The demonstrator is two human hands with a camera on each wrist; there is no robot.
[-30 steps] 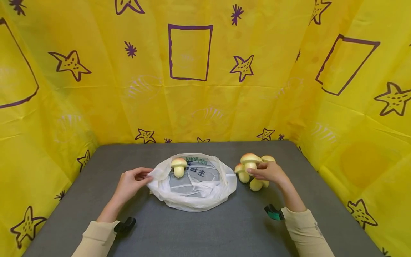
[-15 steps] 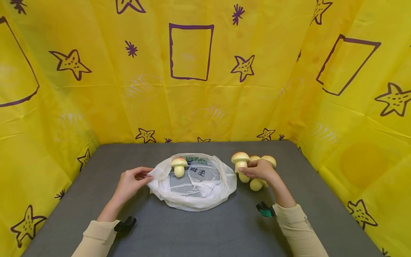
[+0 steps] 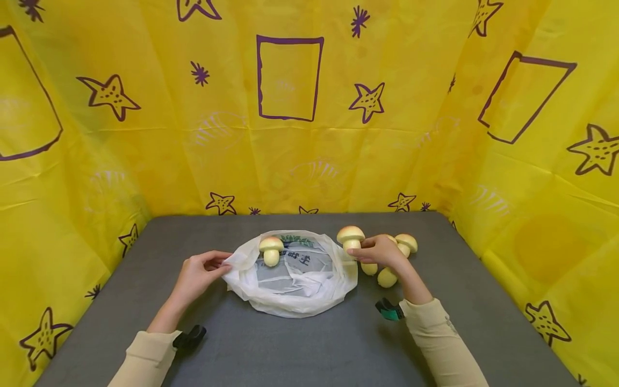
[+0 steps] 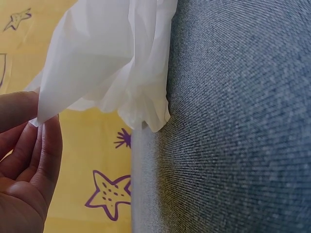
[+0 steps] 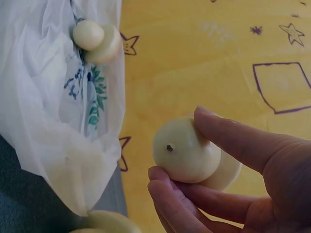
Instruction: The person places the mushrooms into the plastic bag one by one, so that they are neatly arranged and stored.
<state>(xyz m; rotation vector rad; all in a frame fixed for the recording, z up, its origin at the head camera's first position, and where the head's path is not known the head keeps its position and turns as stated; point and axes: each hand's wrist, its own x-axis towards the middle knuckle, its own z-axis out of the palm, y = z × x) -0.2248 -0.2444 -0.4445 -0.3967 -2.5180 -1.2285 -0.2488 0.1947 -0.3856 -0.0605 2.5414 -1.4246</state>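
My left hand (image 3: 200,277) pinches the left rim of a white plastic bag (image 3: 285,306), which lies with its mouth spread wide on the table. In the left wrist view the bag's edge (image 4: 92,58) runs between thumb and fingers. One toy mushroom (image 3: 272,251) with a pale stem and orange-tinged cap sits inside the bag, at the back left. By its stem, my right hand (image 3: 387,252) grips another mushroom (image 3: 350,235), held upright over the bag's right rim. The round stem end (image 5: 184,150) of that mushroom faces the right wrist camera.
Several more mushrooms (image 3: 407,243) lie on the grey table (image 3: 300,355) right of the bag, partly hidden behind my right hand. A yellow cloth (image 3: 309,161) with purple drawings stands around the table's back and sides. Each wrist carries a black strap (image 3: 190,338).
My right hand has moved left with the gripped mushroom, from over the pile to the bag's right rim. The left hand stays at the bag's left rim.
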